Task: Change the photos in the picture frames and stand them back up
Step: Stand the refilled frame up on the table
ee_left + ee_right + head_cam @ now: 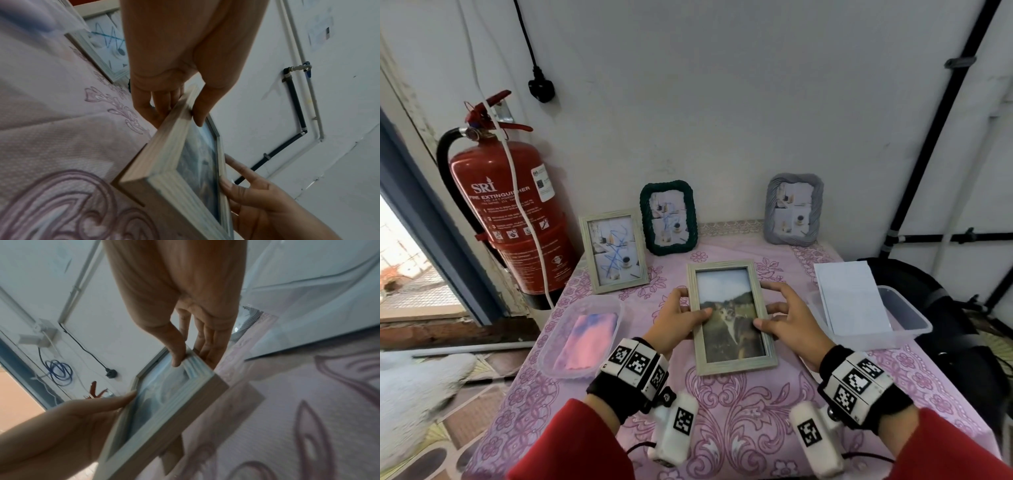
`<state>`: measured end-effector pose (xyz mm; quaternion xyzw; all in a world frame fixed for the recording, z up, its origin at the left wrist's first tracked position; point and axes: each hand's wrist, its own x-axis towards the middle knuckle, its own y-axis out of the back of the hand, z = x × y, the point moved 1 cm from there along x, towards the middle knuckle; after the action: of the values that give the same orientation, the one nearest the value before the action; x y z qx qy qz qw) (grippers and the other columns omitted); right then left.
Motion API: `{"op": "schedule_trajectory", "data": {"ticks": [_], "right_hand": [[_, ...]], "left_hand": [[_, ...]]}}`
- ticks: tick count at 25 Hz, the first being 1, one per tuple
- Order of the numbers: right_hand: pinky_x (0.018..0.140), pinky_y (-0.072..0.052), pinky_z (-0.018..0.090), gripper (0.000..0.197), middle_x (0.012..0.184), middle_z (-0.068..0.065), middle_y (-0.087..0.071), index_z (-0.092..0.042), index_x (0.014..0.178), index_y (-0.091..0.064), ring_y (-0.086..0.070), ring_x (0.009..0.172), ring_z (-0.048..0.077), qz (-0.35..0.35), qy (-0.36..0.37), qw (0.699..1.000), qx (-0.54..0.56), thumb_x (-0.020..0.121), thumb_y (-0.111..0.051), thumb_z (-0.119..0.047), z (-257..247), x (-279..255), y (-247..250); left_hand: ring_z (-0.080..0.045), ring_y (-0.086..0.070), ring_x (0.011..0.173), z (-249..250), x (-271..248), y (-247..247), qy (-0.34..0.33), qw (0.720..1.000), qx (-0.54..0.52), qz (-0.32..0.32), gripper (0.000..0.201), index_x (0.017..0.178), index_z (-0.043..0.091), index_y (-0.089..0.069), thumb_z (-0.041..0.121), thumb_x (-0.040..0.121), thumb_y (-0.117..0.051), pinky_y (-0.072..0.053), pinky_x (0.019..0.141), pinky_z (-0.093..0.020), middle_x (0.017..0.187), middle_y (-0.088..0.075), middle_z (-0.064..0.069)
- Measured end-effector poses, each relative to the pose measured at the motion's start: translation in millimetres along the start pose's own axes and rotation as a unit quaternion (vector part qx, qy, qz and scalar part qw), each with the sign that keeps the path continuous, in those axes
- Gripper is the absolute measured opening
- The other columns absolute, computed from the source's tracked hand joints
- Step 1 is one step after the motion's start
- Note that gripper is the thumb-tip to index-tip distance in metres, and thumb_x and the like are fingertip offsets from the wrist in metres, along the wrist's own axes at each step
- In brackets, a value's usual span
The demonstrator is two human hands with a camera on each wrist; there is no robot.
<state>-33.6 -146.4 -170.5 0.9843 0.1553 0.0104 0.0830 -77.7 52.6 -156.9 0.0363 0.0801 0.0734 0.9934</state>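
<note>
A pale wooden picture frame [736, 342] with a photo of cats faces up over the middle of the pink tablecloth [739, 418]. My left hand [683, 313] pinches its left edge, thumb on the glass and fingers behind, as the left wrist view shows [180, 110]. My right hand [779, 317] grips the right edge the same way [189, 356]. In both wrist views the frame [164, 162] [164, 405] is tilted, its lower end near the cloth. Three more frames stand at the back: pale wooden [614, 251], dark green braided [668, 217] and grey [794, 209].
A clear plastic tub [558, 363] with a pink and blue print lies left of the frame. Another tub [914, 318] with white sheets sits on the right. A red fire extinguisher [517, 212] stands off the table's left corner. The wall is close behind.
</note>
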Motion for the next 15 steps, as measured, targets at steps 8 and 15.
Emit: {"op": "schedule_trajectory", "data": {"ticks": [8,15], "right_hand": [[0.061,-0.049,0.015,0.061,0.09,0.005,-0.063,-0.03,0.124,-0.048,-0.061,0.063,0.007,0.036,0.075,0.996,0.039,0.08,-0.062,0.01,-29,4,4],[0.069,-0.051,0.022,0.058,0.093,0.005,-0.061,-0.032,0.124,-0.043,-0.062,0.075,0.017,0.051,0.103,0.993,0.016,0.082,-0.065,0.001,-45,30,14]], "left_hand": [[-0.011,-0.06,0.075,28,10,-3,-0.082,0.994,-0.057,0.045,0.03,0.104,0.03,-0.049,0.052,0.096,-0.029,-0.048,0.066,-0.027,0.093,-0.062,0.001],[-0.022,-0.053,0.088,50,48,-3,-0.134,0.988,-0.068,0.031,0.028,0.102,0.017,-0.051,0.039,0.098,-0.034,-0.046,0.078,-0.041,0.099,-0.055,-0.014]]}}
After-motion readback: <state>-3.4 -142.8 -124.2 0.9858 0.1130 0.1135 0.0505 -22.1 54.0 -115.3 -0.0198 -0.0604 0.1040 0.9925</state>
